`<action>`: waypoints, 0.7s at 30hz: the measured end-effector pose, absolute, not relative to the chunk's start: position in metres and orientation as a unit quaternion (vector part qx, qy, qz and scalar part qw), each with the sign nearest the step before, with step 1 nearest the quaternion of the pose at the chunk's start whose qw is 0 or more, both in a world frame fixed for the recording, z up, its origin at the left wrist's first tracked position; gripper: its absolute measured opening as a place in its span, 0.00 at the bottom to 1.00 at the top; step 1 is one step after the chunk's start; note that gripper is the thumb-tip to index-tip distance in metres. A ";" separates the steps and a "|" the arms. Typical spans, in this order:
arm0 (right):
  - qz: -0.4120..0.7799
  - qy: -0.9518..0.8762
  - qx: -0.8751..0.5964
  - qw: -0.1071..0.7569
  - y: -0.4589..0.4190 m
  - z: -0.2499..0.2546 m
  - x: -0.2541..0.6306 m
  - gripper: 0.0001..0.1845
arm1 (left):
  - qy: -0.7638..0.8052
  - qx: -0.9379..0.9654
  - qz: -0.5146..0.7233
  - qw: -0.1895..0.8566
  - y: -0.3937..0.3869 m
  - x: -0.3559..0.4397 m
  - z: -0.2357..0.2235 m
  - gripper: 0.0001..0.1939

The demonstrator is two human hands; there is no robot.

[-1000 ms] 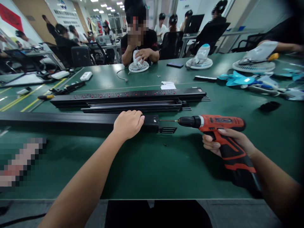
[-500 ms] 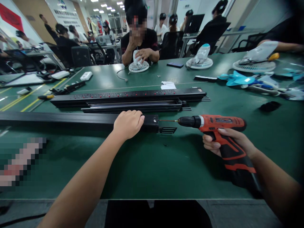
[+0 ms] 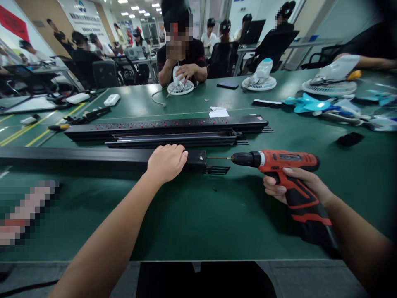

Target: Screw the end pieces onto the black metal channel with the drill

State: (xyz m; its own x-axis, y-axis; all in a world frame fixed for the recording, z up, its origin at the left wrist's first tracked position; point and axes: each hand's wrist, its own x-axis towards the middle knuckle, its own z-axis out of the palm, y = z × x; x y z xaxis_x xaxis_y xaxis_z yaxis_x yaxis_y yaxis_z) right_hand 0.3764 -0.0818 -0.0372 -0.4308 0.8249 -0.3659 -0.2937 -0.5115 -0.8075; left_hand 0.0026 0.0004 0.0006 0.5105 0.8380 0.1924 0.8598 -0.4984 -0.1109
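Through the head camera I find the left hand [image 3: 167,162] at the centre of the frame, clasping a long black rail housing [image 3: 93,155] from above, near its right end. The housing lies flat on the green table [image 3: 223,231], running out past the left edge of the frame. At right of centre, the right hand [image 3: 318,188] grasps the handle of a red-and-black cordless drill [image 3: 288,160]. Its long bit [image 3: 218,157] points left, level, and reaches the housing's end face; I cannot tell whether it is seated in a screw. Just beyond the housing lie 2 more black lengths: an open channel [image 3: 176,137] and a socket strip [image 3: 173,123] with red dots. At upper centre, 1 co-worker's hands [image 3: 186,72] are at a white fan part [image 3: 180,88].
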 end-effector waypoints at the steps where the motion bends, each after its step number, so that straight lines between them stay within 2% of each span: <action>1: 0.776 -0.337 -0.393 0.361 -0.082 -0.036 0.375 0.15 | -0.491 -0.864 -0.058 0.097 0.000 0.003 0.001 0.23; 21: 0.790 -0.330 -0.380 0.351 -0.083 -0.034 0.375 0.16 | -0.493 -0.862 -0.055 0.101 0.000 0.003 0.001 0.22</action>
